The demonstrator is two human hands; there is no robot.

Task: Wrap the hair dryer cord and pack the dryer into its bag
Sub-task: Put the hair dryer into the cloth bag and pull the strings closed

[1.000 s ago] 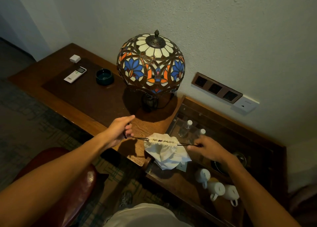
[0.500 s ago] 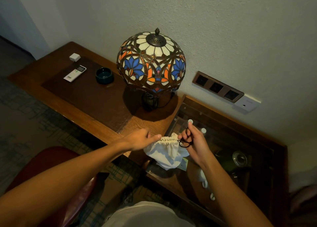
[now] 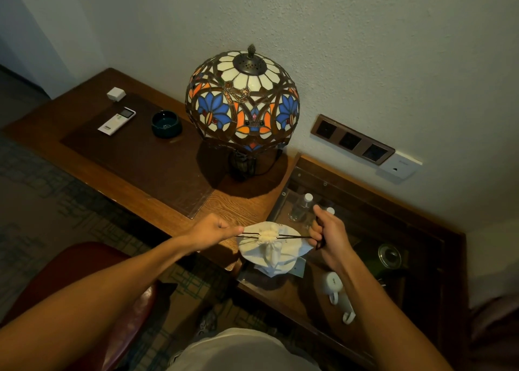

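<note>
Both hands are out in front pulling on the drawstring [image 3: 292, 236] of a white cloth bag [image 3: 271, 254], which hangs between them right at the edge of the wooden bench [image 3: 157, 179], over the glass-topped cabinet [image 3: 365, 210] to the right. The left hand [image 3: 212, 231] is closed in a pinch on the dark cords on one side, the right hand [image 3: 327, 237] is curled into a fist around the cords on the other, and the bag's mouth is bunched up tight in the middle. Can't see the dryer itself, the bag looks full though. Stuff around: a big stained-glass lamp [image 3: 243, 101] sits just behind the hands, with a dark green ashtray [image 3: 166, 123], a white remote [image 3: 117, 120] and a small white box [image 3: 116, 93] further left on the brown desk mat [image 3: 134, 157]. Under the glass there are water bottles [image 3: 302, 206] right behind the right hand, white mugs [image 3: 332, 285] partly hidden by the right forearm, and a kettle lid [image 3: 389, 255]. A wall socket strip [image 3: 352, 139] is above the cabinet, and a red chair [image 3: 84, 269] sits under the left arm.
</note>
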